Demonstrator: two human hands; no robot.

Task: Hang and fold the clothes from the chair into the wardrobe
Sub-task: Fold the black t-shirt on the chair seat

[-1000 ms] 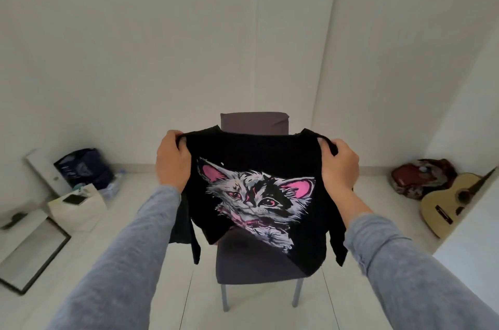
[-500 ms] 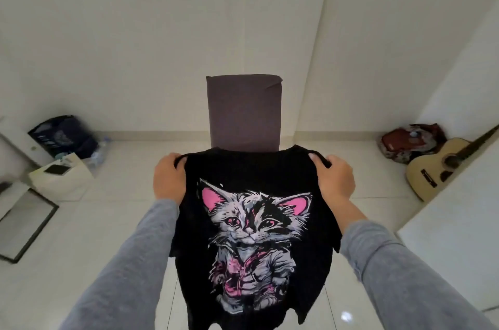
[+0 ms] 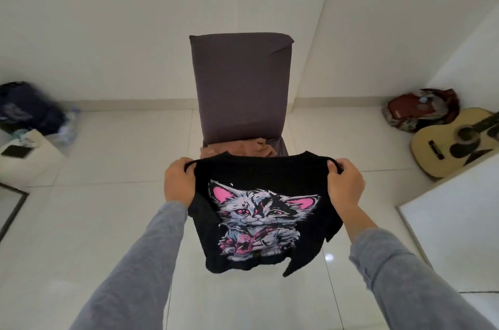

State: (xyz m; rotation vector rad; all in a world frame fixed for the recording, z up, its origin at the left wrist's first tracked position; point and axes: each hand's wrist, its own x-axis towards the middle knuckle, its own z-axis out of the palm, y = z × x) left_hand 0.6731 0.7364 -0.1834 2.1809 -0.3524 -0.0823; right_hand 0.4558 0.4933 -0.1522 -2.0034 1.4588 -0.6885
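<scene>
Black cotton T-shirt with pink-eared kitten print (image 3: 266, 211) hangs spread before the grey fabric-covered chair (image 3: 240, 86), pinched at each shoulder by left hand (image 3: 179, 182) and right hand (image 3: 345, 185). Recommendation: keep shoulders level and taut so folds land square; tan garment (image 3: 243, 150) remains on seat.

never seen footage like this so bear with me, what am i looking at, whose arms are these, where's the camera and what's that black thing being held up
There is no machine here. A person wears a wide-angle camera on the head, looking forward and down, so you see their own arms in grey sleeves. The left hand and the right hand each grip a shoulder of a black T-shirt with a cat print, holding it spread in the air. Behind it stands a chair with a dark cover, and a brown garment lies on its seat. Off to the right are a guitar and a red bag.
</scene>
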